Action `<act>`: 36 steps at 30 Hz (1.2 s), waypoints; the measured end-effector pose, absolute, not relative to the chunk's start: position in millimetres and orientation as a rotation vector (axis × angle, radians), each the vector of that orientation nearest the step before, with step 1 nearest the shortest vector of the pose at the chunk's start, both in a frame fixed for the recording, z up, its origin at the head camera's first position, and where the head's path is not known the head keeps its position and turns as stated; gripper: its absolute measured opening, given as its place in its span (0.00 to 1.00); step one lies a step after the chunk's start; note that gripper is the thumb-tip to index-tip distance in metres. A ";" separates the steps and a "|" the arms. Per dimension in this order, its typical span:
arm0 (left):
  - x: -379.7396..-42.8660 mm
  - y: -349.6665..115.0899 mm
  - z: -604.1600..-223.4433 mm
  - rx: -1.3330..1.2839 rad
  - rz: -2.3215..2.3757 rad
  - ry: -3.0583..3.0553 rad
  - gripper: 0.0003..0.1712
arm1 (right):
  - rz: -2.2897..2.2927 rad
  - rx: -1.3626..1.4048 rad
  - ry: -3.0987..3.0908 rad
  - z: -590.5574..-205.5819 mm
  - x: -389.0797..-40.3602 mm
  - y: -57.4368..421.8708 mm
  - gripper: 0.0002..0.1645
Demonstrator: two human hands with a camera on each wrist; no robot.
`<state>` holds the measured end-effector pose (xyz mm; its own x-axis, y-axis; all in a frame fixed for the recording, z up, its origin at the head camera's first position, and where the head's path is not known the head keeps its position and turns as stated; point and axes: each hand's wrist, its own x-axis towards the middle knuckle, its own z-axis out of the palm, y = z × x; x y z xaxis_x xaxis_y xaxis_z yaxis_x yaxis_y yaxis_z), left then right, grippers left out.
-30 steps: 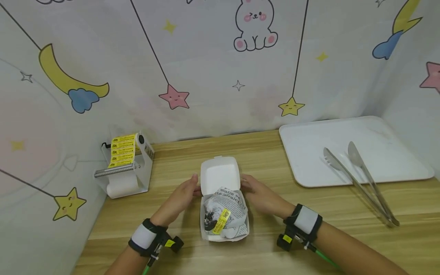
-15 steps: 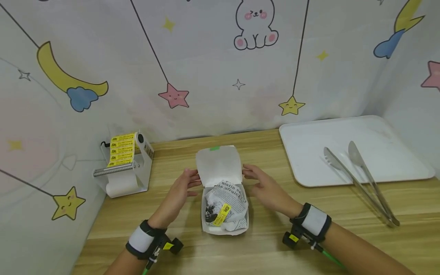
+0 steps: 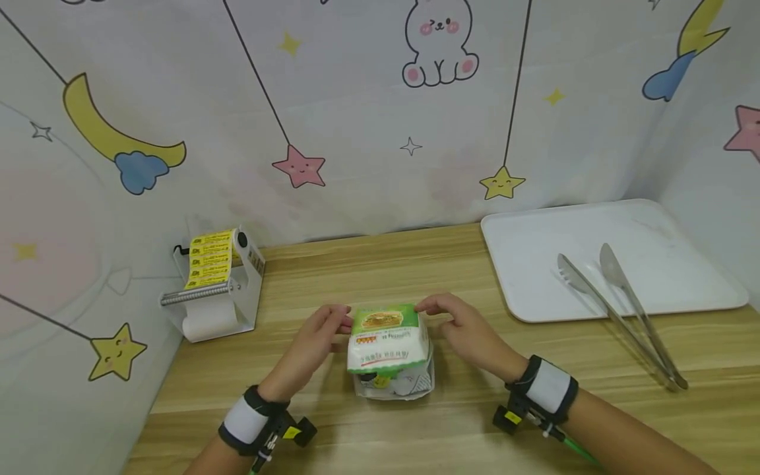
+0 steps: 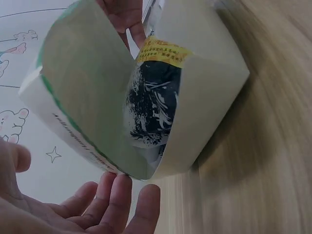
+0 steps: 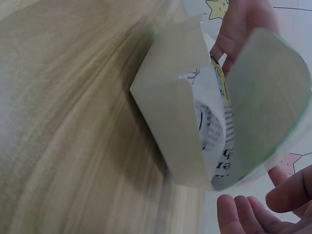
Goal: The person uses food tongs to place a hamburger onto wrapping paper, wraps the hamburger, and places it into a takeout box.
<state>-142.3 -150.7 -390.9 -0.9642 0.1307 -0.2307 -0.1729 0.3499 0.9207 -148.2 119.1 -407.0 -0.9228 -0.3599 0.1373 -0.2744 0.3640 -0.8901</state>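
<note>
A small paper burger box (image 3: 387,349) stands mid-table with its lid swung partway down, its green and white printed top showing. Through the gap at the front I see a burger wrapped in newsprint paper (image 4: 153,105), with a yellow sticker (image 4: 163,51) on the wrap. My left hand (image 3: 311,343) is at the box's left rear side, its fingertips against the edge near the hinge in the left wrist view. At the right rear corner is my right hand (image 3: 466,333), fingers loosely bent and fingertips right at the lid. Neither hand grips the box.
A label dispenser (image 3: 252,300) with a roll of yellow stickers (image 3: 209,260) stands at the left. On the right, metal tongs (image 3: 629,323) lie partly on a white tray (image 3: 522,264) and extend onto the wooden table (image 3: 451,429). A patterned curtain (image 3: 368,119) backs the table.
The lid has swung up from lying back and over toward the front, now covering most of the wrapped burger. Both hands have stayed beside the box, following the lid.
</note>
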 end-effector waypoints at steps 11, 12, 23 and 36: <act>-131.5 -143.7 -396.1 0.015 1.339 2.470 0.36 | -1.467 -0.422 2.559 -411.3 -138.6 116.7 0.19; -131.7 -143.3 -396.5 0.010 1.351 2.460 0.36 | -1.466 -0.428 2.551 -411.0 -137.6 116.8 0.20; -127.5 -139.3 -399.6 0.026 1.369 2.457 0.36 | -1.620 -0.315 2.255 -411.7 -139.0 121.6 0.36; -116.1 -146.6 -407.9 0.499 1.098 2.412 0.70 | -1.476 -0.454 2.363 -415.1 -139.7 124.5 0.35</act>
<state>-116.1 -146.6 -407.9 -0.8378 0.4899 -0.2410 0.1398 0.6193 0.7726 -139.7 124.5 -415.1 -0.8992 -0.4263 -0.0985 -0.0985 0.4166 -0.9037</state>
